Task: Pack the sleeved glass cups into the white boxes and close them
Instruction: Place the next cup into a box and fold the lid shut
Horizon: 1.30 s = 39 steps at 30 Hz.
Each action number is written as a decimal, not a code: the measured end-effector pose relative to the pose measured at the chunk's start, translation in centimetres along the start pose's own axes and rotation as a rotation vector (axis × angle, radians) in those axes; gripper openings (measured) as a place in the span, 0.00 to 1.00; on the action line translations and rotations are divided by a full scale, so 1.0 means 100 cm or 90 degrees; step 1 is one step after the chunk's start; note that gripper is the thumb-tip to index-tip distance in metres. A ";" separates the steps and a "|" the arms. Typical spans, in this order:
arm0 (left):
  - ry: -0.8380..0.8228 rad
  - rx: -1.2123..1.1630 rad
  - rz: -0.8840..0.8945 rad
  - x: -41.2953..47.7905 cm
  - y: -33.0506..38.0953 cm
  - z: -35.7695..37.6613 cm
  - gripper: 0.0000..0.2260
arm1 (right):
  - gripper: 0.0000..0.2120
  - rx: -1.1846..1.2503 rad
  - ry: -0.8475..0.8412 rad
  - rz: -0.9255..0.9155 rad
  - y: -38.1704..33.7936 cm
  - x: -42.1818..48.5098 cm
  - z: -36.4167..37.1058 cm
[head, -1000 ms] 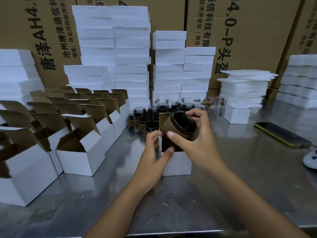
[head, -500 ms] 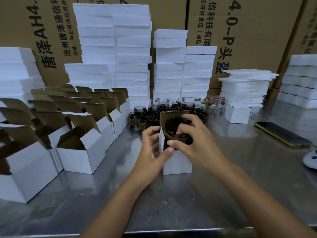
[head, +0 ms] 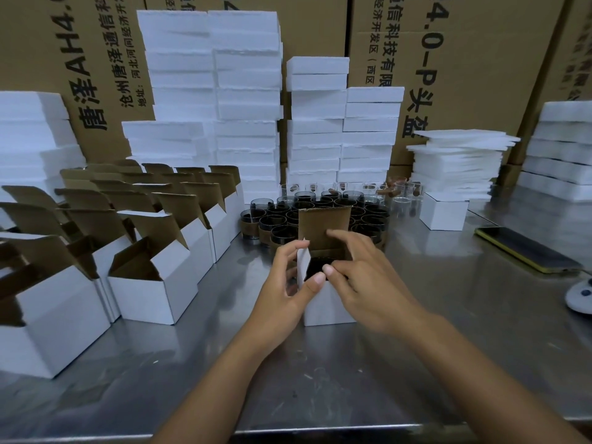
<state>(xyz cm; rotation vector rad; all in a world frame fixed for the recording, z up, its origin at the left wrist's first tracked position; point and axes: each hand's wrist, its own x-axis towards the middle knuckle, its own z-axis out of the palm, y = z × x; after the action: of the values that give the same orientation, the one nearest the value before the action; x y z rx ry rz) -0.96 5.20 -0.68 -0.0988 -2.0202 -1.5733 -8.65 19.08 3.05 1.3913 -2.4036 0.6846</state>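
A white box (head: 330,306) stands on the steel table (head: 416,363) in the middle, its brown-lined lid (head: 323,224) upright. A sleeved glass cup (head: 316,266) sits down inside it, only its dark top showing. My left hand (head: 283,286) holds the box's left side, fingers behind the raised side flap (head: 302,259) and thumb on the front edge. My right hand (head: 365,277) hovers over the box's right side with fingers spread and relaxed, thumb tip at the front rim. Behind the box stands a cluster of several sleeved cups (head: 278,230).
Rows of open white boxes (head: 153,286) fill the left. A closed white box (head: 443,214), a phone (head: 525,249) and a white round object (head: 579,298) lie to the right. Foam stacks (head: 246,100) and cartons line the back.
My right hand lowered the sleeved cup into the box and let go of it. The cup now sits inside, and my left hand stays on the box's left side.
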 end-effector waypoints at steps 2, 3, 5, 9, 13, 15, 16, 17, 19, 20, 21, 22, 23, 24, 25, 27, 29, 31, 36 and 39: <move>-0.005 0.000 -0.001 0.000 0.001 0.000 0.19 | 0.18 -0.004 0.001 -0.011 0.002 0.000 0.001; -0.006 0.000 0.001 0.000 0.000 0.000 0.19 | 0.16 0.016 0.016 -0.011 0.002 0.000 0.002; -0.005 -0.006 0.001 -0.001 0.000 0.000 0.18 | 0.10 0.178 0.128 0.026 0.002 0.000 0.004; -0.016 0.014 -0.022 -0.001 0.001 -0.001 0.16 | 0.14 0.607 0.367 0.285 0.007 0.006 0.003; -0.018 0.086 -0.016 -0.002 -0.002 0.001 0.18 | 0.12 0.728 0.179 0.401 0.013 -0.002 0.015; -0.016 0.127 -0.005 -0.003 0.001 0.003 0.17 | 0.12 0.729 0.164 0.385 0.014 -0.006 0.019; -0.013 0.127 -0.007 -0.003 0.002 0.004 0.16 | 0.12 0.730 0.172 0.373 0.014 -0.006 0.020; -0.008 0.103 -0.021 -0.003 0.004 0.004 0.14 | 0.12 0.729 0.177 0.359 0.015 -0.007 0.020; -0.005 0.035 -0.054 -0.001 0.005 0.003 0.14 | 0.14 0.712 0.164 0.343 0.017 -0.006 0.019; -0.002 0.022 -0.060 0.000 0.005 0.002 0.14 | 0.16 0.699 0.153 0.338 0.017 -0.005 0.018; 0.003 0.010 -0.064 0.001 0.005 0.001 0.15 | 0.18 0.686 0.145 0.334 0.017 -0.005 0.017; 0.009 -0.009 -0.069 0.002 0.005 0.001 0.15 | 0.20 0.678 0.140 0.332 0.017 -0.004 0.016; 0.014 -0.034 -0.078 0.002 0.006 0.001 0.14 | 0.22 0.673 0.137 0.332 0.017 -0.004 0.016; 0.017 -0.051 -0.082 0.003 0.006 0.001 0.13 | 0.23 0.672 0.137 0.331 0.017 -0.002 0.015; 0.023 -0.052 -0.082 0.003 0.007 0.001 0.12 | 0.24 0.672 0.141 0.329 0.018 -0.001 0.015; 0.041 -0.046 -0.075 0.004 0.007 0.000 0.11 | 0.25 0.680 0.148 0.324 0.018 0.001 0.016; 0.063 -0.058 -0.077 0.005 0.005 0.000 0.15 | 0.26 0.695 0.151 0.315 0.017 0.001 0.018; 0.055 -0.055 -0.077 0.006 0.004 -0.001 0.21 | 0.25 0.702 0.156 0.298 0.017 -0.001 0.019; 0.018 -0.005 -0.066 0.006 0.002 -0.001 0.15 | 0.16 0.706 0.200 0.269 0.014 -0.005 0.022; 0.006 -0.027 -0.085 0.003 0.004 0.000 0.11 | 0.11 0.714 0.206 0.291 0.013 -0.009 0.025</move>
<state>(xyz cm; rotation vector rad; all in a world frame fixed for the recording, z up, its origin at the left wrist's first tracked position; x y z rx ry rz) -1.10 5.25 -0.20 0.0282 -2.0230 -1.6944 -9.32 18.98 0.16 0.8188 -2.0674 2.3970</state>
